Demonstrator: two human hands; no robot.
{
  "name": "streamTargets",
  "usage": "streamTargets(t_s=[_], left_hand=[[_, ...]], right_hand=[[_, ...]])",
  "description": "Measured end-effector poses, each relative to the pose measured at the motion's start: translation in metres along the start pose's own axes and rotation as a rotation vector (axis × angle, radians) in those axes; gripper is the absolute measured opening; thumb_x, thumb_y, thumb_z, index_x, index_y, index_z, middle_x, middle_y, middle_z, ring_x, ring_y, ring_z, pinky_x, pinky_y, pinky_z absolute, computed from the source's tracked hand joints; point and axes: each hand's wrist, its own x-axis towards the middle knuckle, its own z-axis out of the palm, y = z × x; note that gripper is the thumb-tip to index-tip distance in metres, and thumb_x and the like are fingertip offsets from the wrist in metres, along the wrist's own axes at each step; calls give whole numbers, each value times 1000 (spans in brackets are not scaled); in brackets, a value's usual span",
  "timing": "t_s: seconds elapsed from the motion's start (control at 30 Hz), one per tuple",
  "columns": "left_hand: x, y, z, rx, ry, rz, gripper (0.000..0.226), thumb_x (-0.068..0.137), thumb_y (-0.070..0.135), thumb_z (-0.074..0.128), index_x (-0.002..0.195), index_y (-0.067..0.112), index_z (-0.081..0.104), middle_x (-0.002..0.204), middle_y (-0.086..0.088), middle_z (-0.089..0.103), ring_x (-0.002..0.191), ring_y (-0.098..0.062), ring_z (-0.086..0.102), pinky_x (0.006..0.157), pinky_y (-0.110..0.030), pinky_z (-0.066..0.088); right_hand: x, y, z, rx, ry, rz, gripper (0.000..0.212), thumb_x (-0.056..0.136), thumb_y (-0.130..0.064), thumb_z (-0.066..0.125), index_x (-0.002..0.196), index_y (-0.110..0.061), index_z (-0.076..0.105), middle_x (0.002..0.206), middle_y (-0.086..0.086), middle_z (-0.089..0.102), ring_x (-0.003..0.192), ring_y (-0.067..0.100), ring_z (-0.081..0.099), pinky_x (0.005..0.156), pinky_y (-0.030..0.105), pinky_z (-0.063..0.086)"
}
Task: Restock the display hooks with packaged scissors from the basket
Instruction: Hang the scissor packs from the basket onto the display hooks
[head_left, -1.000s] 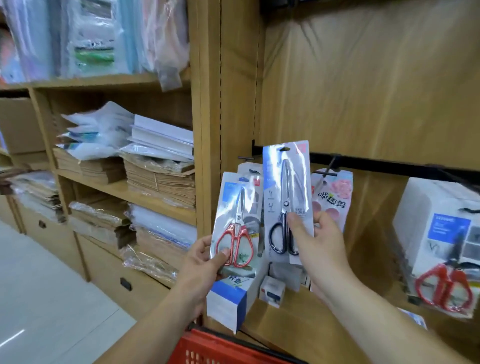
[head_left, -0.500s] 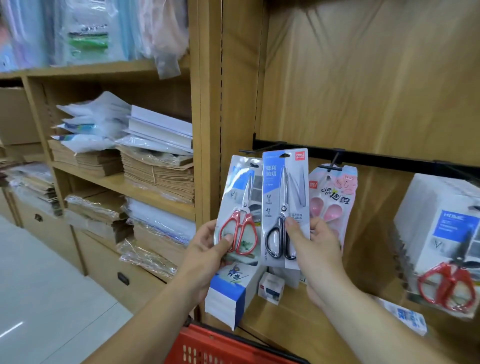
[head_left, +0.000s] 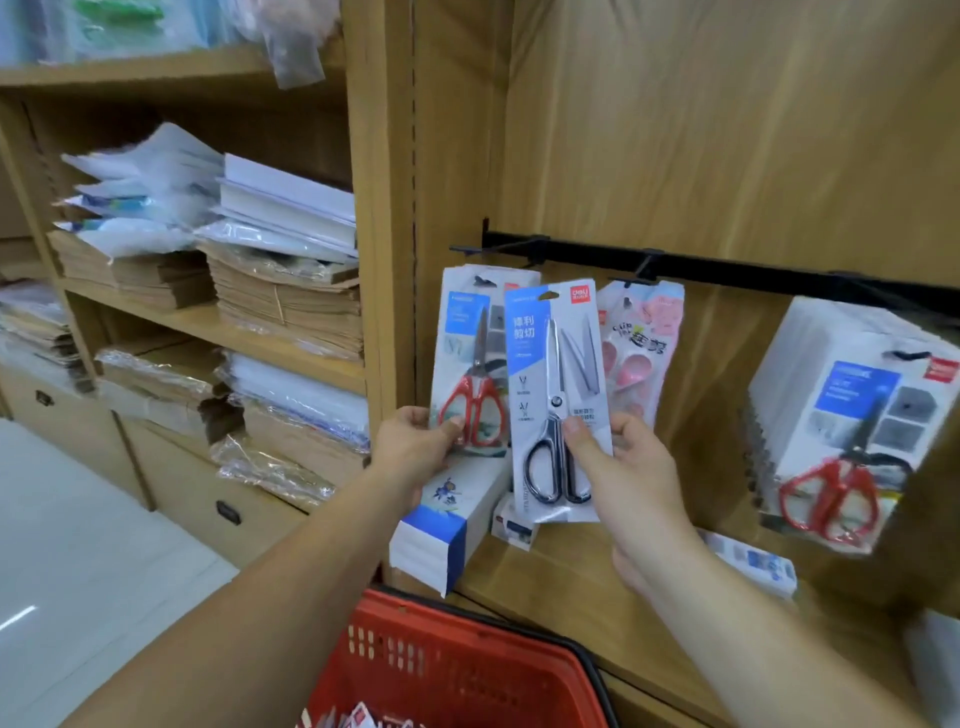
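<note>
My left hand (head_left: 415, 452) grips the lower edge of a pack of red-handled scissors (head_left: 470, 364) whose top slot sits at the leftmost hook (head_left: 467, 249). My right hand (head_left: 623, 462) holds a pack of black-handled scissors (head_left: 556, 400) upright in front of the display, overlapping the red pack's right edge. A pink scissors pack (head_left: 641, 343) hangs from the hook behind it. The black hook rail (head_left: 727, 270) runs across the wooden panel. A red basket (head_left: 447, 670) with more packs sits below my arms.
A thick stack of red-handled scissors packs (head_left: 841, 426) hangs at the right. A blue-and-white box (head_left: 447, 519) and small boxes (head_left: 514, 525) lie on the wooden shelf under the hooks. The left shelving holds paper and envelope stacks (head_left: 280, 301).
The red-handled pack in my left hand has risen until its top reaches the leftmost hook. My right hand lowered the black-handled pack. The view tilted down, showing more of the basket.
</note>
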Motion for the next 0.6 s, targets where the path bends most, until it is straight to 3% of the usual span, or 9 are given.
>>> streamTargets(t_s=[0.1,0.17,0.27,0.33,0.43,0.53,0.6], left_hand=[[-13,-8,3,268,116,129,41,77,48,84,107,28,64,111,-5,70,97,-23,70,91,-49,62],[-42,-8,11,298,121,244,42,81,53,77,116,31,64,118,-4,66,97,-16,67,91,-44,59],[-117,-4,34,158,-199,308,28,98,40,71,112,15,71,98,-8,74,89,-20,71,85,-45,61],[-156,-5,54,169,-452,315,17,100,25,70,111,12,72,92,-17,73,82,-20,71,79,-38,61],[-181,-14,97,281,-579,416,15,97,22,73,112,19,71,94,-12,77,87,-25,75,82,-38,61],[-198,-22,147,293,-662,443,15,100,8,67,112,18,70,93,-3,79,88,-20,75,80,-33,60],[-214,-27,180,293,-719,445,19,101,2,64,109,17,70,88,1,79,81,-15,74,72,-25,58]], right_hand=[[-16,-2,-20,25,12,37,11,99,-22,75,105,-13,73,100,6,82,94,19,77,78,28,60],[-30,-6,-37,47,-3,64,12,99,-23,74,103,-12,72,101,9,81,88,16,75,77,27,59],[-50,-10,-67,73,-9,107,15,99,-25,73,104,-12,71,101,8,82,89,19,76,83,35,60],[-62,-12,-90,97,23,109,13,98,-24,73,103,-12,70,102,9,82,91,21,77,82,37,61],[-78,-18,-135,140,67,142,15,100,-21,72,112,-13,72,108,8,82,103,28,78,89,44,64],[-83,-30,-188,119,168,116,14,100,-27,73,102,-13,74,101,8,82,88,23,77,72,32,61],[-82,-40,-225,66,300,25,17,101,-29,73,94,-14,71,88,4,80,79,14,72,70,26,56]])
